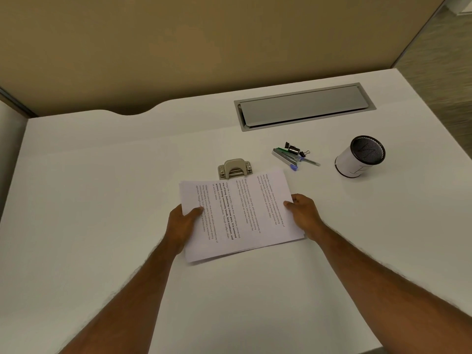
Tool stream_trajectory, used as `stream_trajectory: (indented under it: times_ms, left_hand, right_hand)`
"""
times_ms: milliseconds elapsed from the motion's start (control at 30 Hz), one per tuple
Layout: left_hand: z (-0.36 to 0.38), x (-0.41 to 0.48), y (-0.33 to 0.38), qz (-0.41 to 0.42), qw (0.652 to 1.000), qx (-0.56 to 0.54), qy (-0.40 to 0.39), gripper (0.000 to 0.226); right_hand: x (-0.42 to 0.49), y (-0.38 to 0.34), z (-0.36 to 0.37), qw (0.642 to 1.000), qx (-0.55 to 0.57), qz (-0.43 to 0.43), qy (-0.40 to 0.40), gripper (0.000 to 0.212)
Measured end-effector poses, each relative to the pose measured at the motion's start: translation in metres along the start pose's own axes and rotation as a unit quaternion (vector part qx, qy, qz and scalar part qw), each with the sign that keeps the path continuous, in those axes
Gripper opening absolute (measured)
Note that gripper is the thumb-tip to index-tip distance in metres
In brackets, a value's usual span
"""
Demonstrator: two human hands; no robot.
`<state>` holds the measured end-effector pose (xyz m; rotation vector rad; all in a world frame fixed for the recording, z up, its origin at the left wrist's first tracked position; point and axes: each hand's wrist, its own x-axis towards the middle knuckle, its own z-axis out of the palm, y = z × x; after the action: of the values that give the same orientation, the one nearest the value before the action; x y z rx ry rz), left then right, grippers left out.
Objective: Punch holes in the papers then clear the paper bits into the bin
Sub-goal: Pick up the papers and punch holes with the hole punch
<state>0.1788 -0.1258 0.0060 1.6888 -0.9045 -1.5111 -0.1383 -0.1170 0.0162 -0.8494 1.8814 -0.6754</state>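
A stack of printed papers (pixel 242 213) is held just above the white desk (pixel 102 187), tilted a little. My left hand (pixel 182 223) grips its left edge with the thumb on top. My right hand (pixel 304 215) grips its right edge, thumb on the top sheet. The far edge of the stack meets a beige hole punch (pixel 233 167) that stands on the desk right behind it; whether the sheets are inside its slot is hidden. A small white bin with a black mesh rim (pixel 357 157) stands at the right.
A stapler, binder clips and a pen (pixel 293 154) lie in a small pile between the punch and the bin. A grey cable flap (pixel 304 106) is set into the desk at the back. A tan partition wall rises behind the desk.
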Motion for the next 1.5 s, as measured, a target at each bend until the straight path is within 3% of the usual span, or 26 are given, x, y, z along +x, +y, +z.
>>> stream_trajectory:
  times_ms: [500, 967, 1067, 1167, 1300, 1400, 1500]
  left_hand:
    - [-0.004, 0.009, 0.005, 0.033, 0.999, 0.018, 0.013, 0.021]
    - [-0.012, 0.022, 0.02, 0.038, 0.999, 0.035, 0.003, 0.012]
    - [-0.013, 0.022, 0.018, 0.029, 0.999, 0.027, 0.003, 0.011]
    - [-0.013, 0.021, 0.018, 0.038, 0.999, 0.031, 0.001, 0.012]
    - [-0.013, 0.021, 0.02, 0.051, 0.998, 0.047, -0.002, 0.013]
    - [-0.014, 0.021, 0.019, 0.053, 0.997, 0.047, -0.006, 0.014]
    - [-0.015, 0.022, 0.017, 0.052, 0.997, 0.051, -0.005, 0.012]
  right_hand:
    - [0.006, -0.015, 0.0, 1.0, 0.0, -0.003, 0.002, 0.016]
    - [0.007, -0.015, 0.002, 0.999, 0.028, 0.02, -0.005, 0.016]
    - [0.01, -0.016, 0.003, 1.0, -0.024, 0.016, 0.003, 0.014]
    - [0.011, -0.022, 0.003, 0.989, -0.137, -0.038, 0.037, 0.027]
    - [0.019, -0.046, 0.01, 0.941, -0.249, -0.186, 0.129, 0.036]
    - [0.032, -0.078, 0.031, 0.918, -0.259, -0.293, 0.059, 0.038]
    - [0.046, -0.108, 0.056, 0.895, -0.295, -0.333, -0.038, 0.053]
